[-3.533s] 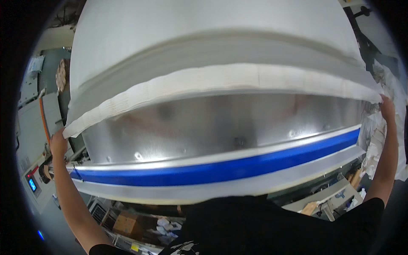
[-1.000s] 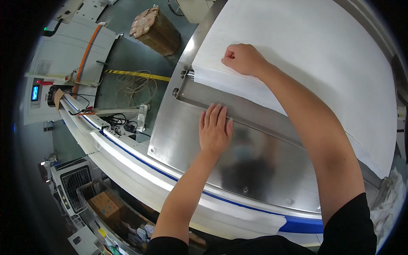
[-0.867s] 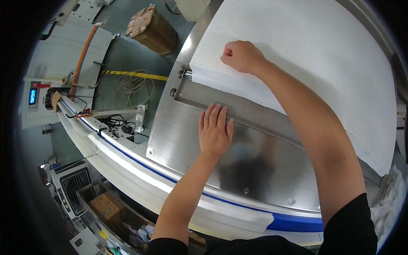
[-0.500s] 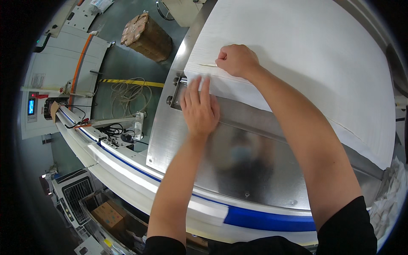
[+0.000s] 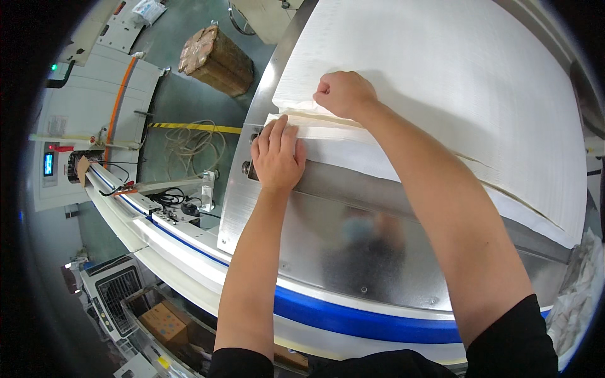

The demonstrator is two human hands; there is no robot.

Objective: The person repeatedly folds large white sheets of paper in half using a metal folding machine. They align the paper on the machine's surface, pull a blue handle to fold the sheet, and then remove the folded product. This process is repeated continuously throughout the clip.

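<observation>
A broad stack of thin white sheets (image 5: pixel 435 69) lies on a metal table (image 5: pixel 302 233). My left hand (image 5: pixel 277 154) rests at the stack's near left corner, fingers stretched out and close together over the edge of the lower layers. Further back, my right hand (image 5: pixel 345 94) is closed in a fist at the edge of the upper layers; its fingertips are hidden, and it appears to grip those sheets. Between upper and lower layers runs a gap, continuing to the right beyond my right forearm.
A white rail with a blue strip (image 5: pixel 372 324) borders the table's near side. To the left stand a taped brown box (image 5: pixel 217 60), a coiled hose (image 5: pixel 195 148) and a white machine with a small screen (image 5: pixel 48 164). Crumpled white material (image 5: pixel 573 302) lies at the right.
My left hand has moved slightly left and its fingers have come together on the stack's edge. The layers have parted more along the near side. My right hand has shifted slightly left, still closed.
</observation>
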